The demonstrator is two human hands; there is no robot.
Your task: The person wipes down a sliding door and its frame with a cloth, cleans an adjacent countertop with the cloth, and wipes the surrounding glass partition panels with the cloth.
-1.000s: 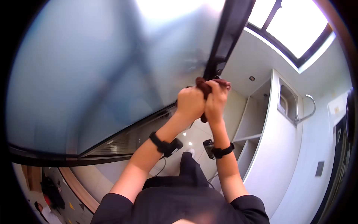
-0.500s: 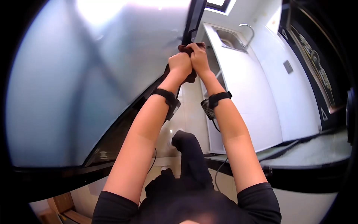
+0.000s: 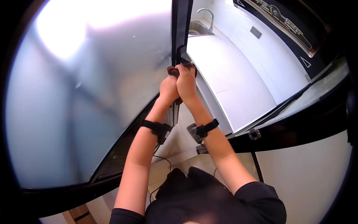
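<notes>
A dark brown cloth [image 3: 172,71] is bunched at the edge of a black-framed, frosted glass door [image 3: 112,123]. My left hand [image 3: 169,89] is closed on the cloth in a fist, on the glass side of the frame. Beside it and touching it, my right hand [image 3: 186,81] has its fingers bent over the upper part of the cloth. Just above both hands, a dark latch or handle [image 3: 182,53] is fixed to the door frame [image 3: 179,26]. Most of the cloth is hidden behind my hands.
To the right runs a white counter [image 3: 231,71] with a steel sink [image 3: 197,28] and a curved tap [image 3: 212,18]. A black appliance panel [image 3: 279,16] hangs on the wall above a socket [image 3: 255,32]. Another black frame [image 3: 291,130] crosses at right. Cables [image 3: 164,158] trail near my legs.
My view has shifted back, and both hands now appear lower and slightly left. They remain closed on the cloth at the door edge, while the latch above shows more fully.
</notes>
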